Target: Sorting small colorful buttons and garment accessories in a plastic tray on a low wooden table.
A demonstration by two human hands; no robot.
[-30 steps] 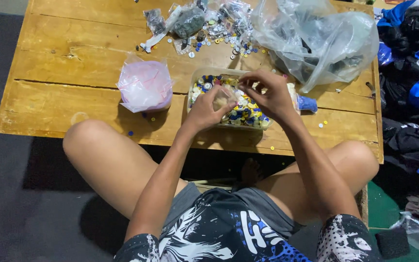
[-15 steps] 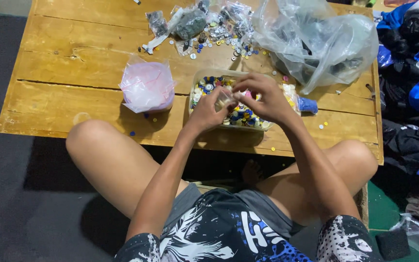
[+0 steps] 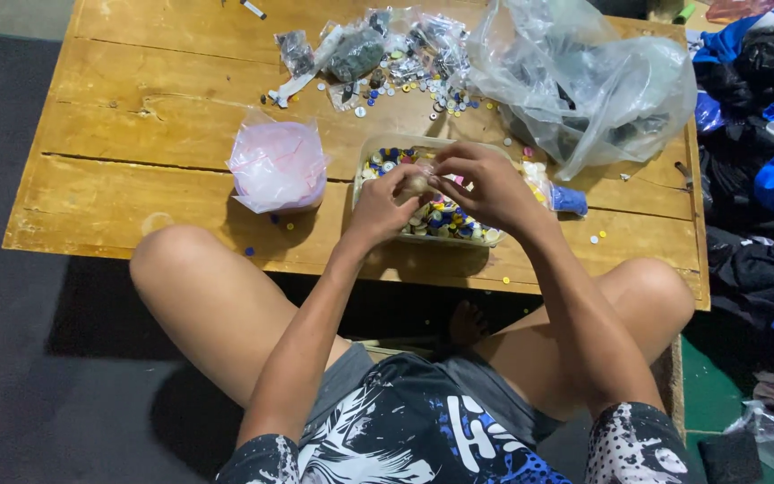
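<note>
Over a clear plastic tub [image 3: 371,154] full of small coloured buttons, my left hand [image 3: 385,208] and my right hand [image 3: 485,184] meet. Between the fingertips of both sits a small pale roundish object [image 3: 416,184]; what it is cannot be made out. The tub stands near the front edge of a low wooden table [image 3: 136,134]. My bare knees flank the table's front edge.
A pink-tinted plastic bag [image 3: 278,166] sits left of the tub. Small packets and loose buttons [image 3: 387,63] lie at the back. A big crumpled clear bag [image 3: 584,81] fills the right. A blue cap [image 3: 571,200] lies beside the tub. Clothes pile [image 3: 763,134] at far right.
My hands have drawn closer together over the tub, the right hand sliding left until its fingers meet the left hand's on the small pale object.
</note>
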